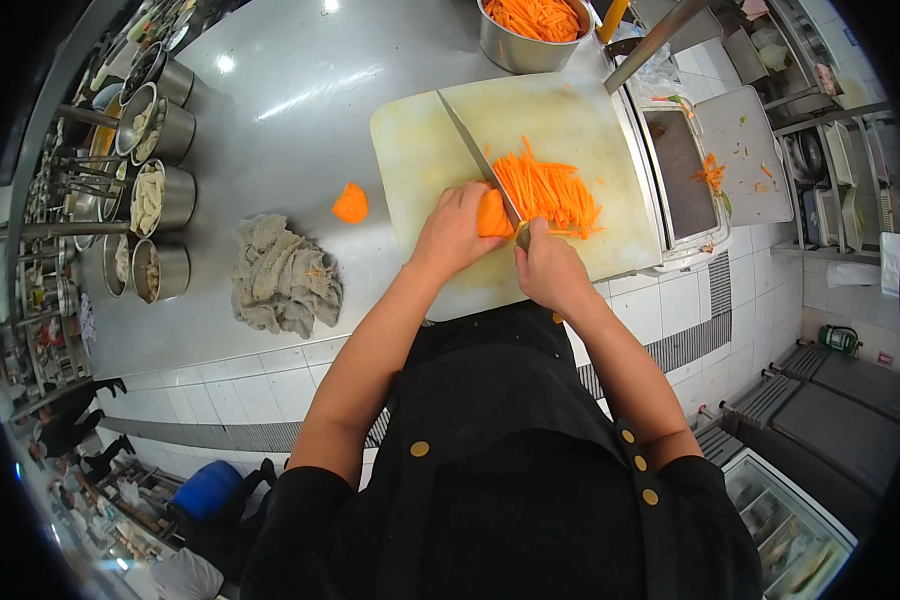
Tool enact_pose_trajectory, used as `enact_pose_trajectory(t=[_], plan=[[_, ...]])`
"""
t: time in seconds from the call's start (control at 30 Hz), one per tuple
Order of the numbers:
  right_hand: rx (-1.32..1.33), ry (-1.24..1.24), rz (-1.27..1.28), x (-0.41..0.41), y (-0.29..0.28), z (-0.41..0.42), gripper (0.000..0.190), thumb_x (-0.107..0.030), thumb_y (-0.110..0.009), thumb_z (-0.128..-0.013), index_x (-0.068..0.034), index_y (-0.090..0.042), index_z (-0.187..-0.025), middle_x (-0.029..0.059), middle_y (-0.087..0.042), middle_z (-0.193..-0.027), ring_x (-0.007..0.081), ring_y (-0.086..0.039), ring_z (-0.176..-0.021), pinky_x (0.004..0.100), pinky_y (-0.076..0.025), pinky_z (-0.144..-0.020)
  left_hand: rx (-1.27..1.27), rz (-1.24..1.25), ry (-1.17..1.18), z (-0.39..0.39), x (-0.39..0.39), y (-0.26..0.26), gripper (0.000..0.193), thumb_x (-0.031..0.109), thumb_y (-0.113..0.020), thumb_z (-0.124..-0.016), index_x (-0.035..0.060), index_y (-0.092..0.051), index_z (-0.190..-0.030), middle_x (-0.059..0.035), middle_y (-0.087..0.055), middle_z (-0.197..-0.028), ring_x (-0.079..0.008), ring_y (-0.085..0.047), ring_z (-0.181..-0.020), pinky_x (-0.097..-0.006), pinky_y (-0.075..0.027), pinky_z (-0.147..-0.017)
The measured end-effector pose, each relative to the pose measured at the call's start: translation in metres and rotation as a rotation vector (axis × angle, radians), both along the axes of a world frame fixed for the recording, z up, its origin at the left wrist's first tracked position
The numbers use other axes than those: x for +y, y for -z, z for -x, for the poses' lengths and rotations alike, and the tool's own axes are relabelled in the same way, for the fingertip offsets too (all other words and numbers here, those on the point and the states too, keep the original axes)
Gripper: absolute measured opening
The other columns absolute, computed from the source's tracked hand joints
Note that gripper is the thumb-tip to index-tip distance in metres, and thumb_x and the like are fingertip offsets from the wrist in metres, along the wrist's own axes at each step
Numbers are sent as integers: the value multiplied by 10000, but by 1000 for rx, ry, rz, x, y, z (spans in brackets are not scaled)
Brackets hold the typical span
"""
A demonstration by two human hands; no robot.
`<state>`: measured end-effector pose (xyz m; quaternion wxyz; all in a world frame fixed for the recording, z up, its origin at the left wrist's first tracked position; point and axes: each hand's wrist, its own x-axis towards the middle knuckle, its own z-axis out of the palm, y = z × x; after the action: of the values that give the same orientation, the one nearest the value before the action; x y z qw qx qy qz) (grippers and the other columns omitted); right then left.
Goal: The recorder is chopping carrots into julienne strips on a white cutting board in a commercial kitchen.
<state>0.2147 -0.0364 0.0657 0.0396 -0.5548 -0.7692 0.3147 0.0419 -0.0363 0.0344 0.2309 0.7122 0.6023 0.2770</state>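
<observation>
On a pale plastic cutting board (412, 142), my left hand (454, 229) holds down a piece of carrot (494, 216). My right hand (551, 259) grips the handle of a kitchen knife (471, 142), whose blade lies against the carrot's right side and points away to the upper left. Right of the blade lies a heap of carrot strips (551, 191). Another carrot chunk (350, 203) sits on the steel table left of the board. A crumpled grey cloth (286, 277) lies farther left. Beyond the board stands a steel pot (534, 52) filled with carrot strips.
Steel containers (172, 199) of food line the table's left side. A metal post (656, 46) rises near the board's far right corner. A bin (671, 180) with carrot scraps at its edge adjoins the board's right side. Several people are at the lower left.
</observation>
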Motion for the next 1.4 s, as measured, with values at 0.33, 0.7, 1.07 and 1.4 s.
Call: enact_pose_trajectory(t=[0.33,0.7,1.07,1.4], plan=[[21,28,34,-2,3,1,264,-173,-542,-875,28,-391,-953,303,-609,-745,469,-610,-727,535,-474,-666,69,-101,10,16,-2,8,712,271,-823,-595,40,-503,-1188,-132,-584,-1123,-327,-516,-1048,-407,-440,-899],[67,50,40,-11,6,8,285,-152,-553,-866,40,-372,-973,302,-590,-719,469,-592,-687,530,-461,-630,63,-174,46,13,-1,7,786,353,-825,-599,41,-499,-1242,-141,-574,-1165,-334,-492,-1097,-414,-414,-950],[69,38,36,-8,3,2,269,-177,-529,-880,38,-395,-973,292,-610,-724,463,-611,-698,533,-477,-649,162,-432,-22,15,-8,2,394,208,-724,-757,6,-600,-1073,-140,-564,-1141,-325,-540,-992,-401,-450,-873],[30,14,79,-6,-1,10,278,-164,-536,-885,44,-374,-971,295,-593,-708,470,-594,-687,524,-464,-639,-45,-258,-66,13,-10,18,256,122,-736,-730,13,-606,-920,-160,-565,-1067,-335,-542,-976,-382,-467,-825]])
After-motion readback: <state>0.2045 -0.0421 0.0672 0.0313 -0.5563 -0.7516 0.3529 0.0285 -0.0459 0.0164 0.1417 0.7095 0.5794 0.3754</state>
